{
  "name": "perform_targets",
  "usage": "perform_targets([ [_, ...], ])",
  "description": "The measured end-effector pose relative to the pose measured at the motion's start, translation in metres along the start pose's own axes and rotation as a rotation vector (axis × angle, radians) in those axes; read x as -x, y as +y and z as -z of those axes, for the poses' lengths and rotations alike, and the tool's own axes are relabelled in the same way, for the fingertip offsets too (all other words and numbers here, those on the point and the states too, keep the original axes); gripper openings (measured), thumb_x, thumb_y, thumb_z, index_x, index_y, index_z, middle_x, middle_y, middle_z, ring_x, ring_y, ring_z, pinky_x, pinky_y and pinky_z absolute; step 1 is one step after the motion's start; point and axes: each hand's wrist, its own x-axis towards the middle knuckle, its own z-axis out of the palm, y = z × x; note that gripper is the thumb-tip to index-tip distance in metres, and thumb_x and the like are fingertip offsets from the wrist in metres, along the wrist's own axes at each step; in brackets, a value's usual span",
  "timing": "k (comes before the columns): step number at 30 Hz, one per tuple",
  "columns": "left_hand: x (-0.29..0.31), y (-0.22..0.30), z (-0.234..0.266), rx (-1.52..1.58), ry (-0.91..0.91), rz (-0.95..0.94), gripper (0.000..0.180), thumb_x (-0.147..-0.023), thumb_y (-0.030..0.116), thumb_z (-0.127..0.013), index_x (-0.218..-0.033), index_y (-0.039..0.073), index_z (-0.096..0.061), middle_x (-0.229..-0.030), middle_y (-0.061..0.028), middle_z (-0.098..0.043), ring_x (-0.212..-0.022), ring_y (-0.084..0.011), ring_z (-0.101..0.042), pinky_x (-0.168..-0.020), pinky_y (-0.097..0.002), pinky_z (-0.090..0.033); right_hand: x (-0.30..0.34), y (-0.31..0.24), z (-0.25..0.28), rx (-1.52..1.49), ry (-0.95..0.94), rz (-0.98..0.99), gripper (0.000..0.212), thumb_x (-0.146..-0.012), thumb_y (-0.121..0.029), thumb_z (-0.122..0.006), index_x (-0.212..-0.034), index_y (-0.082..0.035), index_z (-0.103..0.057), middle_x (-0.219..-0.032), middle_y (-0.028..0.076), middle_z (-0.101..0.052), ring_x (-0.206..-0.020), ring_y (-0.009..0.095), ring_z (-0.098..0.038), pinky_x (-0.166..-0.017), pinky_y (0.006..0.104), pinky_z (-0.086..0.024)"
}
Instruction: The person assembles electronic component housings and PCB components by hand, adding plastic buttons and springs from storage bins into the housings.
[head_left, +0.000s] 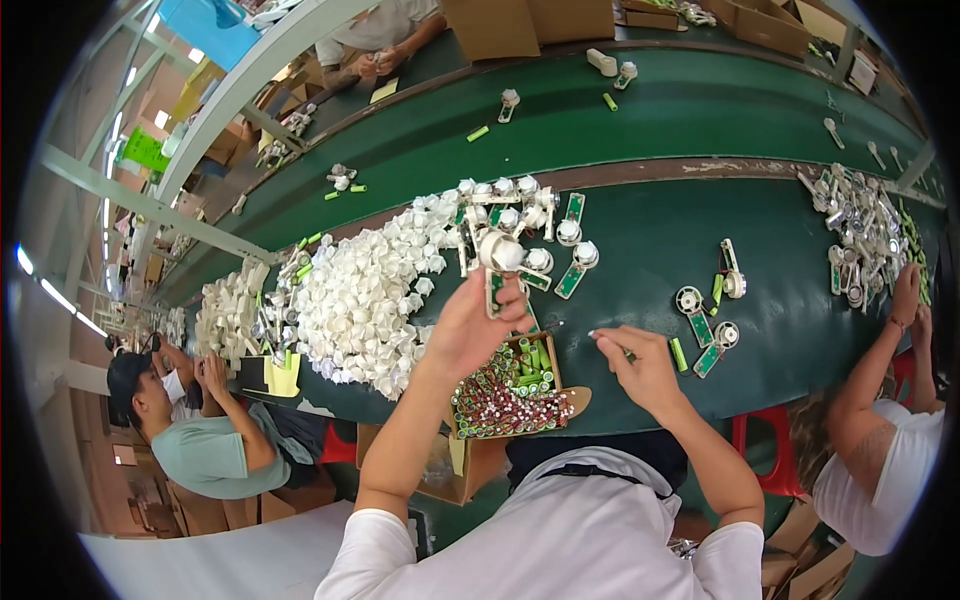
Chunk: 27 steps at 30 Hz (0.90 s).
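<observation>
The left hand [480, 322] is gripping a round-headed assembly [501, 251] beyond the parts box [556, 364]; whether the right hand [638, 368] is pinching anything, I cannot tell. White caps [360, 300] are crowding alongside; a slipping grip could be dropping it among them.

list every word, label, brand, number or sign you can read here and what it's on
No text can be read anywhere in this picture.
Green sign at upper left: any lettering is too small and blurred.
White unit in the left hand: no lettering visible.
Loose green cylinder and green circuit board: any print is too small.
</observation>
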Motion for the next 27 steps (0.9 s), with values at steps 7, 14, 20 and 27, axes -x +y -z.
perform_targets([
  [7, 0.010, -0.032, -0.058, -0.176, 0.117, -0.016, 0.041, -0.103, 0.036, -0.047, -0.126, 0.003, -0.052, -0.109, -0.0071, -0.057, -0.098, -0.0184, -0.053, -0.084, -0.0348, -0.043, -0.007, -0.084, 0.014, -0.014, 0.066, 0.290, 0.005, -0.084, -0.001, -0.069, -0.089, 0.001, -0.070, -0.065, 0.008, -0.056, -0.050, 0.016, -0.050, -0.046, 0.0292, -0.038],
  [14, 0.013, -0.045, -0.081, -0.077, 0.084, -0.050, 0.035, -0.102, 0.031, -0.048, -0.122, 0.002, -0.048, -0.104, -0.0057, -0.049, -0.093, -0.0167, -0.046, -0.084, -0.0333, -0.041, 0.001, -0.100, 0.014, -0.028, 0.072, 0.186, 0.002, -0.080, 0.000, -0.070, -0.081, 0.000, -0.072, -0.054, 0.006, -0.050, -0.041, 0.012, -0.043, -0.041, 0.0283, -0.033],
  [20, 0.016, -0.049, -0.085, -0.074, 0.075, -0.083, 0.031, -0.102, 0.029, -0.050, -0.119, 0.003, -0.046, -0.102, -0.0046, -0.048, -0.092, -0.0158, -0.044, -0.083, -0.0326, -0.039, 0.007, -0.101, 0.013, -0.037, 0.118, 0.194, 0.004, -0.076, 0.002, -0.071, -0.079, 0.001, -0.072, -0.053, 0.004, -0.046, -0.041, 0.010, -0.041, -0.040, 0.0271, -0.031],
  [27, 0.024, -0.053, -0.084, -0.098, 0.039, -0.117, 0.036, -0.102, 0.027, -0.049, -0.129, 0.003, -0.044, -0.109, -0.0053, -0.051, -0.097, -0.0155, -0.045, -0.087, -0.0337, -0.038, 0.007, -0.100, 0.011, 0.001, 0.106, 0.264, 0.008, -0.075, 0.005, -0.071, -0.082, 0.001, -0.071, -0.054, 0.003, -0.045, -0.042, 0.011, -0.043, -0.041, 0.0268, -0.032],
])
